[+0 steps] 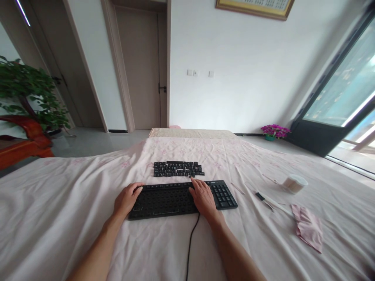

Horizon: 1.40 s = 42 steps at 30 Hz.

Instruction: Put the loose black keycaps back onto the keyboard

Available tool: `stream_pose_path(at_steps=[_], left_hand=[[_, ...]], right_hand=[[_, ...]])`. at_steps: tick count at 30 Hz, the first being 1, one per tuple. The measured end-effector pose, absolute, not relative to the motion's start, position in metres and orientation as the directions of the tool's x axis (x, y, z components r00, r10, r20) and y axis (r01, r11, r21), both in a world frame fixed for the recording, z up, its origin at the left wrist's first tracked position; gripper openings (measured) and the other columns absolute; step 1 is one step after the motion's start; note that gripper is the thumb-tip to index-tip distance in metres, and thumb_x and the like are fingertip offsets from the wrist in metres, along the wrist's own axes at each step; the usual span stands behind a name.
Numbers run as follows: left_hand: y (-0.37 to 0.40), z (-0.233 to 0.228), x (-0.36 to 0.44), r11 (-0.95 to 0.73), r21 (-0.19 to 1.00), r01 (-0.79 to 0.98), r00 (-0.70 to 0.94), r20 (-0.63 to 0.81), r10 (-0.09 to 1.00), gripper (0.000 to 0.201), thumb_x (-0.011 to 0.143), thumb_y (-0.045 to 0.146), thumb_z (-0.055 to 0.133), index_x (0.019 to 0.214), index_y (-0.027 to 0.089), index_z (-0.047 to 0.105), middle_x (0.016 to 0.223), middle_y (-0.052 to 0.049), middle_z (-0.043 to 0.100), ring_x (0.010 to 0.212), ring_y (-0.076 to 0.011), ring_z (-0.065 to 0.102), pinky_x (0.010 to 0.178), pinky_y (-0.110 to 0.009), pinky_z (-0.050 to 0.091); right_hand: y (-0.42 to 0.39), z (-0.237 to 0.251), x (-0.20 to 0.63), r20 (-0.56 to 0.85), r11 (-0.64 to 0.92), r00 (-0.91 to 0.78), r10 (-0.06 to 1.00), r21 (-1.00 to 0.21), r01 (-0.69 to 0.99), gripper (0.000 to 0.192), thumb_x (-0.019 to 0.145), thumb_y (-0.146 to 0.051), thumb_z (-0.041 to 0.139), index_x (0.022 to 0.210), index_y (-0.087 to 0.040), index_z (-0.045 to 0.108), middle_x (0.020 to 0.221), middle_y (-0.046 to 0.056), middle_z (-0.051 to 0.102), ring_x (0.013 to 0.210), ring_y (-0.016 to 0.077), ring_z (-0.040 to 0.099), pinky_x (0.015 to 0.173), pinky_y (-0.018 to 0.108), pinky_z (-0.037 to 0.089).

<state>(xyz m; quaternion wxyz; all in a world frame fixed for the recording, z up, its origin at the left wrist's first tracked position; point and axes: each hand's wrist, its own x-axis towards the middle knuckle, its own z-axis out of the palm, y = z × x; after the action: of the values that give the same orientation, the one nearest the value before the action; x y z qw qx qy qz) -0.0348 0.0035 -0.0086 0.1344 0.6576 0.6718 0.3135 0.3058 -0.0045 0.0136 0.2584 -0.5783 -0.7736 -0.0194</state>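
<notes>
A black computer keyboard (171, 199) lies on the cloth in front of me, most of its main section stripped of keycaps. Its number pad (224, 195) still carries keys. My left hand (128, 198) holds the upper left corner of the keyboard, fingers closed around that edge. Across the keyboard, just left of the number pad, lies my right hand (202, 196), with fingers stretched forward and thumb apart. Its fingertips come near the loose black keycaps (172, 169), which sit in rows just beyond the keyboard. A black cable (191, 242) runs from the keyboard toward me.
A pale pink floral cloth (73, 203) covers the surface. To the right are a tub of cotton swabs (294, 183), a black-and-white brush (260, 196), thin sticks and a folded pink cloth (308, 226). A red wooden chair (26, 136) stands at left.
</notes>
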Motion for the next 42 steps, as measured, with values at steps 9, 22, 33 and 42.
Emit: stream_pose_path(at_steps=[9, 22, 33, 42], left_hand=[[0.005, -0.005, -0.036, -0.045, 0.641, 0.766, -0.104, 0.193, 0.976, 0.033, 0.089, 0.04, 0.042, 0.108, 0.029, 0.067, 0.118, 0.002, 0.069, 0.109, -0.0173, 0.061, 0.092, -0.026, 0.045], [0.004, 0.004, -0.037, 0.001, 0.671, 0.742, -0.118, 0.129, 0.985, 0.033, 0.088, 0.043, 0.044, 0.109, 0.03, 0.066, 0.116, 0.003, 0.07, 0.106, -0.0177, 0.063, 0.088, -0.025, 0.045], [0.002, 0.004, -0.037, 0.006, 0.666, 0.746, -0.127, 0.134, 0.983, 0.033, 0.087, 0.043, 0.045, 0.107, 0.031, 0.067, 0.114, 0.004, 0.071, 0.104, -0.0179, 0.064, 0.084, -0.025, 0.046], [0.004, 0.002, -0.038, -0.022, 0.669, 0.743, -0.109, 0.154, 0.982, 0.034, 0.088, 0.043, 0.044, 0.108, 0.03, 0.067, 0.115, 0.002, 0.071, 0.106, -0.0176, 0.064, 0.088, -0.025, 0.045]], right_hand=[[-0.004, 0.017, 0.303, 0.39, 0.314, -0.205, 0.898, -0.241, 0.918, 0.041, 0.097, -0.034, 0.041, 0.136, -0.025, 0.05, 0.133, 0.006, 0.056, 0.123, 0.0222, 0.047, 0.103, 0.036, 0.033], [0.069, 0.045, 0.308, 0.262, 0.169, -0.1, 0.96, -0.251, 0.953, 0.022, 0.088, -0.028, 0.055, 0.091, -0.028, 0.076, 0.104, 0.003, 0.066, 0.1, 0.0194, 0.052, 0.084, 0.027, 0.036], [0.087, 0.04, 0.301, 0.22, 0.24, -0.223, 0.95, -0.057, 0.969, 0.016, 0.086, -0.028, 0.058, 0.081, -0.026, 0.074, 0.092, 0.004, 0.065, 0.096, 0.0205, 0.048, 0.078, 0.031, 0.028], [0.089, 0.047, 0.295, 0.201, 0.33, -0.333, 0.921, 0.053, 0.943, 0.018, 0.086, -0.018, 0.054, 0.078, -0.021, 0.07, 0.09, 0.007, 0.068, 0.095, 0.0207, 0.05, 0.081, 0.033, 0.026]])
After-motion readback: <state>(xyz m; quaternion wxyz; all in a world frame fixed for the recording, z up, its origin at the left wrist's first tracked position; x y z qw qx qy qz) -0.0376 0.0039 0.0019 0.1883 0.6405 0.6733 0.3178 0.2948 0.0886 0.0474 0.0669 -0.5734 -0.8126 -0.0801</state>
